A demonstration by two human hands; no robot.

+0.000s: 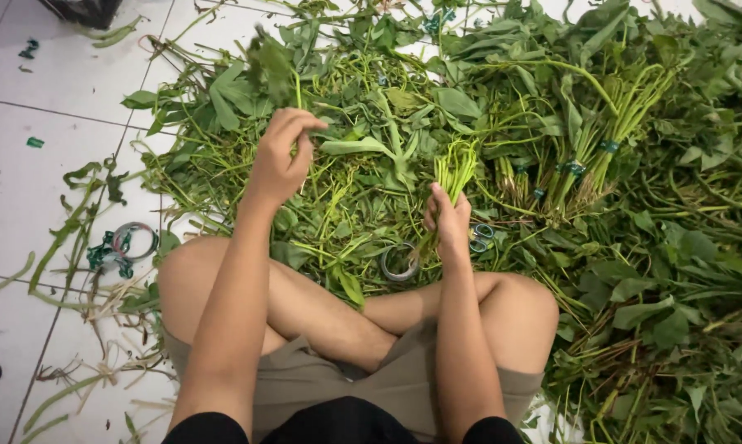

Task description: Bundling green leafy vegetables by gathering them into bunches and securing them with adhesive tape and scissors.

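1. The right hand (449,224) is closed around a small bunch of green stalks (453,173), gripping near the lower end so the cut tips fan out above the fist. The bunch stands roughly upright just in front of the right knee.
2. The left hand (280,160) is raised over the loose pile of greens (363,148), fingers curled together and pinching a leafy stem (274,70) that rises from it.
3. These stalks look light, thin and bendy; the leaves are soft and would likely bruise or tear if squeezed. The firmer lower stems seem the better place to grip, with the leafy ends left free.
4. Right of the held bunch lie finished bundles (585,168), tied with green bands and resting on the heap.
5. A roll of tape (400,261) lies on the floor just left of the held bunch; scissors (479,237) sit touching the right of that hand.
6. Another tape roll (134,241) with green scraps lies well left of the pile, on the white tiled floor (50,131).
7. Open room is on the left, on the tiles; right of the held bunch and beyond it the greens cover everything, and the crossed legs close off the near side.
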